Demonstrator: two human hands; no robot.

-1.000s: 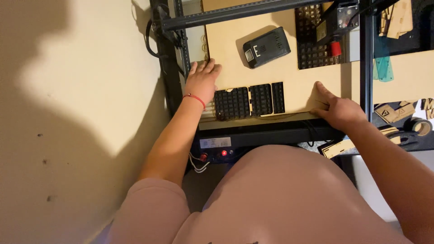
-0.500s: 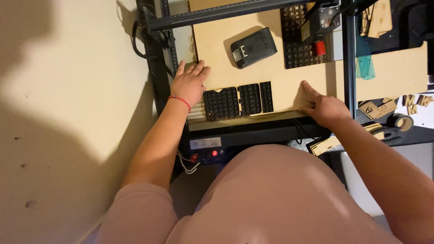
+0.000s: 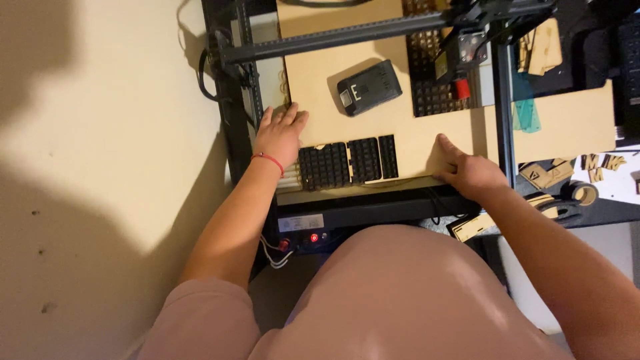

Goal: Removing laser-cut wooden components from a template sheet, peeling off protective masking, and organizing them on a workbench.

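A large thin wooden sheet (image 3: 407,130) lies on the bed of a black-framed cutting machine (image 3: 347,41). My left hand (image 3: 280,133), with a red string at the wrist, rests flat with fingers together on the sheet's left edge. My right hand (image 3: 467,170) grips the sheet's near edge, thumb on top. Between the hands, three dark cut-out grid patches (image 3: 347,162) mark the sheet. A black rectangular device (image 3: 369,87) sits on the sheet farther back.
The machine's gantry bar and its head with a red part (image 3: 460,57) cross above the sheet. A control box with a red light (image 3: 313,237) sits below the front rail. Wooden cut pieces (image 3: 553,177) lie at the right. Beige floor (image 3: 100,167) spreads to the left.
The view has shifted slightly, so the machine sits a little more left in frame. Both hands keep their places on the sheet; the right thumb stays on top.
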